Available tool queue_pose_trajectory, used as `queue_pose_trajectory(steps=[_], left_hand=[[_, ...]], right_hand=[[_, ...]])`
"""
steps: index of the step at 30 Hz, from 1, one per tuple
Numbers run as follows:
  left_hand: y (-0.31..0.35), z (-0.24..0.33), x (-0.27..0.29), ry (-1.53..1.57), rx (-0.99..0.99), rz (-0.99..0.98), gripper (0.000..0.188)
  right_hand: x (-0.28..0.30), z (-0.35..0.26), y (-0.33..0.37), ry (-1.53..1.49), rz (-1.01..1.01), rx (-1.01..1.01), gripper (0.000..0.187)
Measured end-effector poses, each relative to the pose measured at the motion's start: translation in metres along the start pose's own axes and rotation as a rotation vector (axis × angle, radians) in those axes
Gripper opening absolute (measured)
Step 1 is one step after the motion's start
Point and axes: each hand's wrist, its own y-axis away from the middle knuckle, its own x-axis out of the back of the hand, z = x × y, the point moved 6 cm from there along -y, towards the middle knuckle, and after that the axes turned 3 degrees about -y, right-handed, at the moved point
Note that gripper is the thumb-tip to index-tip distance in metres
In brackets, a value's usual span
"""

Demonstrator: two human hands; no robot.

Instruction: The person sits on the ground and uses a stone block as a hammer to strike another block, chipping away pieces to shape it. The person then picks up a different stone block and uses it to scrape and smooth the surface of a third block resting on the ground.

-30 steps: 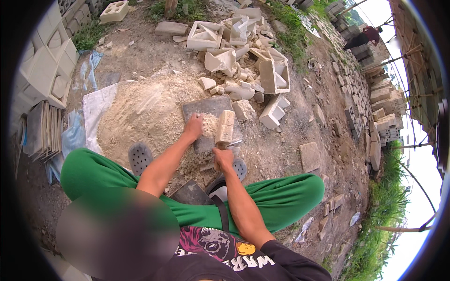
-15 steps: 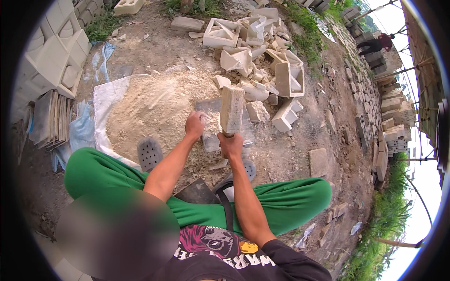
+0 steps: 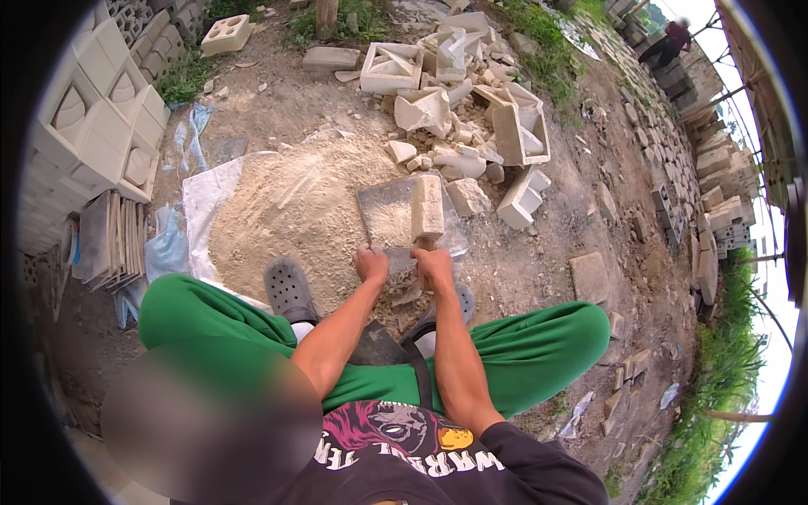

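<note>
In my right hand (image 3: 433, 266) is the handle of a mallet (image 3: 427, 209) with a thick, pale, dusty block for a head. Its head is over the right half of a flat dark slab (image 3: 370, 202); I cannot tell whether they touch. Crushed pale rubble and powder (image 3: 391, 224) lie on the slab, left of the mallet head. At the slab's near left edge, my left hand (image 3: 371, 264) is closed with fingers curled down; what it grips, if anything, is hidden. My feet, in grey clogs (image 3: 289, 290), flank the work spot.
A heap of pale crushed powder (image 3: 286, 202) covers a white sheet (image 3: 199, 215) at left. Broken pale blocks (image 3: 471, 109) are piled beyond the slab. Stacked blocks (image 3: 93, 143) and thin boards (image 3: 109, 240) stand at far left. A person (image 3: 669, 42) is far off at upper right.
My left hand has drawn back toward me along the slab, to its near left edge. The mallet has shifted slightly, its head appearing shorter now. The whole view has also shifted a little.
</note>
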Motion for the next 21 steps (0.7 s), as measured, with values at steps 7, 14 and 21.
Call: queue_pose_trajectory(steps=[7,14,21], left_hand=[[0.016,-0.002,-0.015,0.018,0.263,0.043,0.053],[0.040,0.018,-0.025,0.125,0.174,-0.110,0.069],[0.058,0.041,-0.025,0.107,0.225,-0.134,0.077]], right_hand=[[0.051,-0.005,0.005,-0.253,0.099,-0.043,0.027],[0.064,0.007,-0.004,-0.451,0.106,-0.112,0.034],[0.076,-0.019,0.004,-0.496,0.122,-0.044,0.031]])
